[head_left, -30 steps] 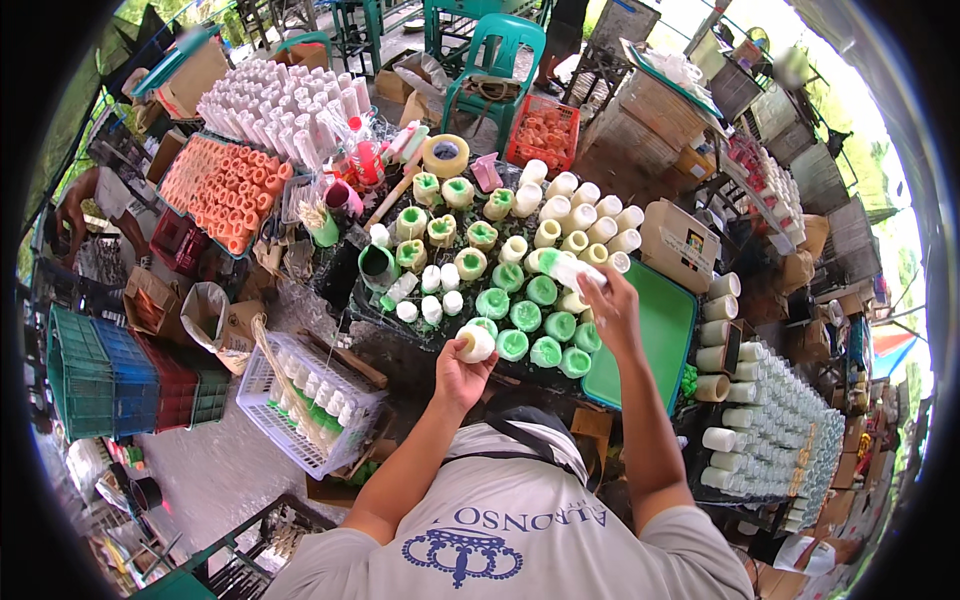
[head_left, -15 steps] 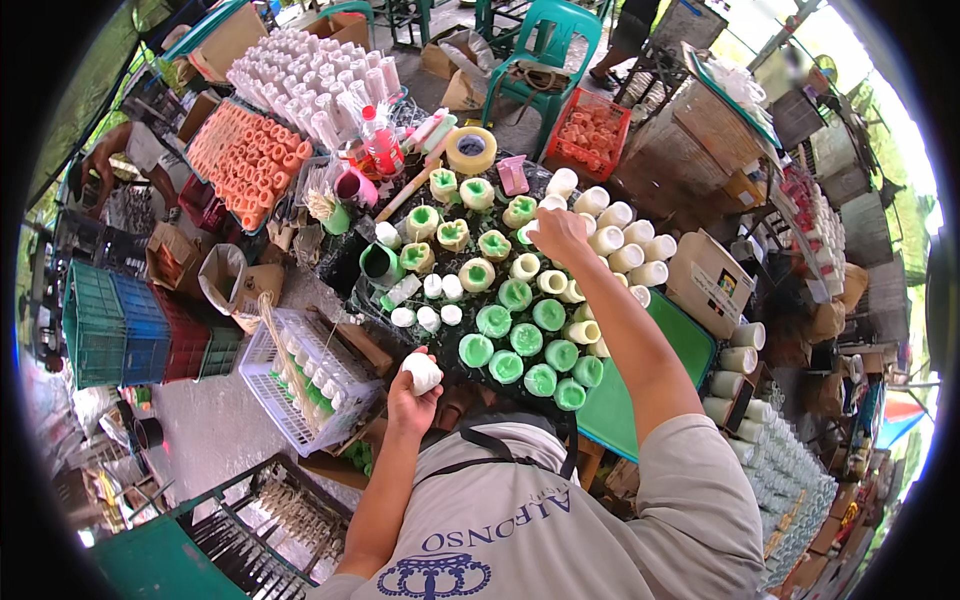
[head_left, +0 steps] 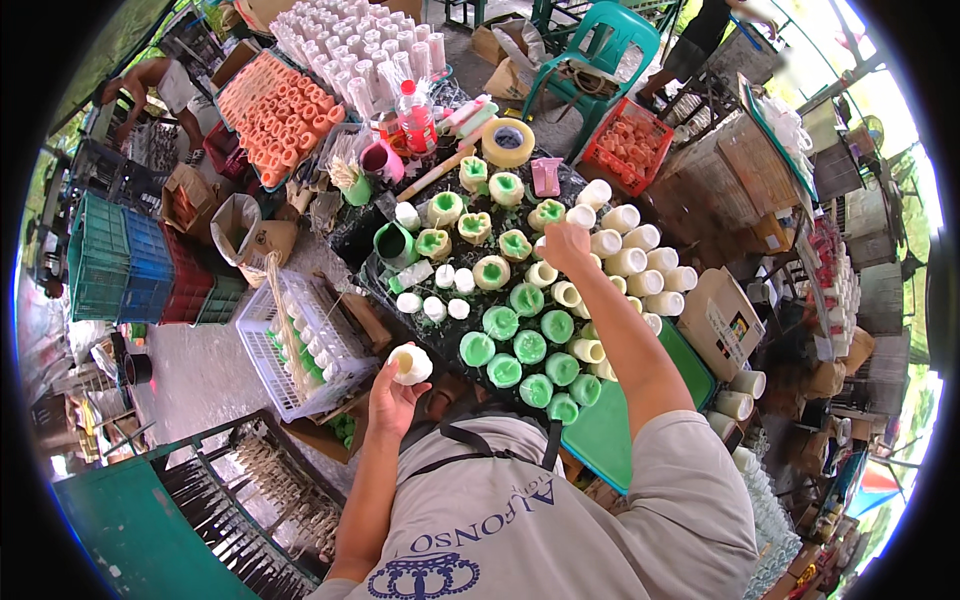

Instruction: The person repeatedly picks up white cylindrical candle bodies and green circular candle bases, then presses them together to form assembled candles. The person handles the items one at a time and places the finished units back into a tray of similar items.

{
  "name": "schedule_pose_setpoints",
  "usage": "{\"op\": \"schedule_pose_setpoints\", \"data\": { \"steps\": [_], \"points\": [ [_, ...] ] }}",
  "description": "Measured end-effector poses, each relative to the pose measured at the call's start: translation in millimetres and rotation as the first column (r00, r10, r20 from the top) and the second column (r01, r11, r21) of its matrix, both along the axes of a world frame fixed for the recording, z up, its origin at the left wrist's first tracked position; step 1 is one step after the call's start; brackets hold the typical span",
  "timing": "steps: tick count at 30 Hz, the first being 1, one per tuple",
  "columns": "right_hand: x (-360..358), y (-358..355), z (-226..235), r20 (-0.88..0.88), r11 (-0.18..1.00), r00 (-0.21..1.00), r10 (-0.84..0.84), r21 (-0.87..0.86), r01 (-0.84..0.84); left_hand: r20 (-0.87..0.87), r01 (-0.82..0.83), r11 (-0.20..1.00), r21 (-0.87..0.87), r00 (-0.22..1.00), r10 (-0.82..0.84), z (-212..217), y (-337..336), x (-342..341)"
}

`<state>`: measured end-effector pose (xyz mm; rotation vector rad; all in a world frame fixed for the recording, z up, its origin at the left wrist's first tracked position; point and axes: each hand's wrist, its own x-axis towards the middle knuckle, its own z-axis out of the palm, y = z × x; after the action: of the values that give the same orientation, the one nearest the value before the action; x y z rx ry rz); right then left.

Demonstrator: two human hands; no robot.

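Note:
My left hand (head_left: 393,397) holds a white, rounded wax cup (head_left: 411,366) in front of my body, its hollow opening showing. Across the black-covered table (head_left: 450,345) reaches my right hand (head_left: 567,247). Its fingers are closed down among the cups; a pale bit shows beside them, but what they grip is hidden. Right of that hand lie several cream wax cups (head_left: 627,262) on their sides. Left of it stand scalloped cream cups with green inside (head_left: 475,225). Nearer me are round green-filled cups (head_left: 529,346). Several small white pieces (head_left: 444,277) sit at the table's left.
A green tray (head_left: 640,420) and a cardboard box (head_left: 722,315) flank the table's right side. Left of it is a white basket (head_left: 262,352). A dark green pitcher (head_left: 393,243), tape roll (head_left: 508,143) and red-labelled bottle (head_left: 416,125) stand farther back. Other people appear behind.
The cup in my left hand has turned, so its hollow opening now shows. My right hand stays over the same group of cups. The whole view has shifted slightly.

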<state>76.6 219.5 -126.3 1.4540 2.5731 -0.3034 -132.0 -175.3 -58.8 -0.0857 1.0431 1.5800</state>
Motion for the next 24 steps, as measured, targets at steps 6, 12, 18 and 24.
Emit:
{"op": "schedule_pose_setpoints", "data": {
  "steps": [6, 12, 18, 24],
  "points": [
    [-5, -3, 7, 0.046, 0.997, 0.999, 0.008, -0.071, -0.005, 0.015, 0.009, 0.999, 0.051, 1.000, -0.010, 1, 0, 2],
    [-7, -3, 14, 0.099, 0.986, 0.994, -0.036, -0.159, 0.051, -0.043, 0.041, 0.995, 0.095, 0.998, -0.037, 3, -3, 1],
    [-6, -9, 26, 0.095, 0.982, 0.994, -0.051, -0.175, 0.067, -0.017, 0.026, 0.994, 0.110, 1.000, -0.025, 5, -6, -3],
    [17, -31, 46, -0.163, 0.997, 0.983, -0.083, -0.009, 0.082, -0.026, 0.033, 0.994, 0.107, 0.999, -0.030, 8, 1, -3]
  ]
}}
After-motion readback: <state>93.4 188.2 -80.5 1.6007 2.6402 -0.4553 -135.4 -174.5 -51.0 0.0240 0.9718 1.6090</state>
